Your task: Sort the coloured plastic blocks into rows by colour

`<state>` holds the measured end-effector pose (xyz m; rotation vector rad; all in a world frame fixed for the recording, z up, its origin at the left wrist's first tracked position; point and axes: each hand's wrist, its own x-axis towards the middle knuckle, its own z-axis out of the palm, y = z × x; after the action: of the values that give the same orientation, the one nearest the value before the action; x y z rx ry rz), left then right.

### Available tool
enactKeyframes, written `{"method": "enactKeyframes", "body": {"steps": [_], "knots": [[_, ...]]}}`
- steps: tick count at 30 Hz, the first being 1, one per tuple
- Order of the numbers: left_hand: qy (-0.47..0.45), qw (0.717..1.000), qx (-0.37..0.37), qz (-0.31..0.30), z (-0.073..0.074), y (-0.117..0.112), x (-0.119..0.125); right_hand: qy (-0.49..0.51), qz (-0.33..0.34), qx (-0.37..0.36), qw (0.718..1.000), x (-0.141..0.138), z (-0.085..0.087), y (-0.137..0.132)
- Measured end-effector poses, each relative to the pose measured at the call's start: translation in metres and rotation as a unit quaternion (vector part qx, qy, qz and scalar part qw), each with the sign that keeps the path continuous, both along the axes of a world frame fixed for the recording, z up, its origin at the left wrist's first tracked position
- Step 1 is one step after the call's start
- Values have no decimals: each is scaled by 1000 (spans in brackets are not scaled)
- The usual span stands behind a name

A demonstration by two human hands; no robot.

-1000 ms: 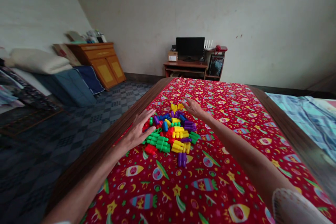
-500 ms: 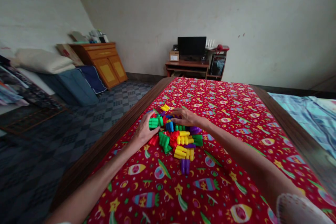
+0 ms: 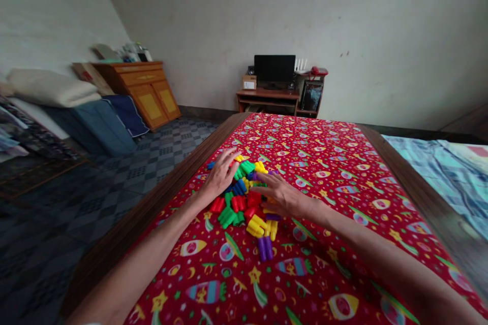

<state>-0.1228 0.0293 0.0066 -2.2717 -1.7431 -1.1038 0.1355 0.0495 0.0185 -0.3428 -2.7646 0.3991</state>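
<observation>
A heap of plastic building blocks [image 3: 244, 202] in red, green, yellow, blue and purple lies on a table covered with a red patterned cloth [image 3: 324, 172]. My left hand [image 3: 221, 174] rests on the heap's far left side, fingers stretched over green and yellow blocks. My right hand [image 3: 281, 194] lies flat on the heap's right side, fingers spread and pointing left. Neither hand grips a block. A purple block [image 3: 264, 247] and a yellow one [image 3: 256, 225] lie at the near edge of the heap.
The table's wooden edge [image 3: 168, 198] runs along the left. Beyond it are a checkered floor, a wooden cabinet [image 3: 147, 91], folded bedding [image 3: 53, 89] and a desk with a monitor [image 3: 275, 68]. A blue checked cloth [image 3: 442, 162] lies to the right.
Both hands have swept the blocks inward and closer together. The left hand moved farther up the heap; the right hand came nearer and flattened over its right side.
</observation>
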Motion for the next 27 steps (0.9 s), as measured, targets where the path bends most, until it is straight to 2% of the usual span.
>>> {"method": "enactKeyframes", "body": {"steps": [3, 6, 11, 16, 20, 22, 25, 27], "knots": [[-16, 998, 6, 67, 0, 0, -23, 59, -78, -57, 994, 25, -4, 11], [-62, 990, -70, 102, -8, 12, -41, 84, -175, -79, 978, 36, -17, 16], [-96, 980, -165, 54, -18, 36, -37, 140, -220, -127, 957, 40, -40, 14], [-111, 972, -204, -23, -16, 52, -8, 210, -301, -197, 909, 65, -47, 20], [-120, 962, -223, -102, -12, 61, 28, 244, -342, -247, 873, 83, -52, 33], [-121, 955, -233, -139, -10, 63, 54, 271, -354, -292, 846, 86, -54, 38], [-115, 944, -246, -187, -8, 60, 92, 324, -365, -369, 791, 88, -57, 42], [-111, 940, -250, -204, -3, 54, 108, 357, -367, -391, 765, 91, -58, 43]]}}
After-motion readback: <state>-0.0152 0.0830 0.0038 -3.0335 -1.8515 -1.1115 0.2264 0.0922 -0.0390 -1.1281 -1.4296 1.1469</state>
